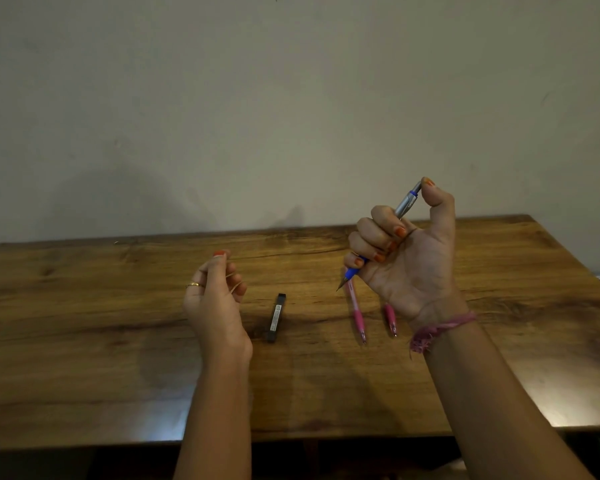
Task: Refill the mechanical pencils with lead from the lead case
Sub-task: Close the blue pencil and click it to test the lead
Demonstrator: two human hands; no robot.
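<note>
Your right hand (pixel 406 251) is raised, palm toward you, fingers wrapped around the blue pencil (pixel 402 206), thumb on its top end, tip pointing down-left. Your left hand (pixel 215 296) hovers with loosely curled fingers, holding nothing visible. The lead case (pixel 276 317) lies on the table (pixel 118 341) between your hands, two pink pencils (pixel 357 311) beside your right wrist.

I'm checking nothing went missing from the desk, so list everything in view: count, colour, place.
blue pencil: one, blue and silver, held above the table, tip down.
pink pencils: two, pink, lying on the table under the right hand, one partly hidden.
lead case: one, black, lying on the table between the hands.
table: one, brown wood, against the wall.
wall: one, pale, behind the table.
wrist thread: one, pink, right wrist.
left hand: one, raised, fingers loosely curled, seemingly empty.
right hand: one, grips the blue pencil, thumb on its top.
</note>
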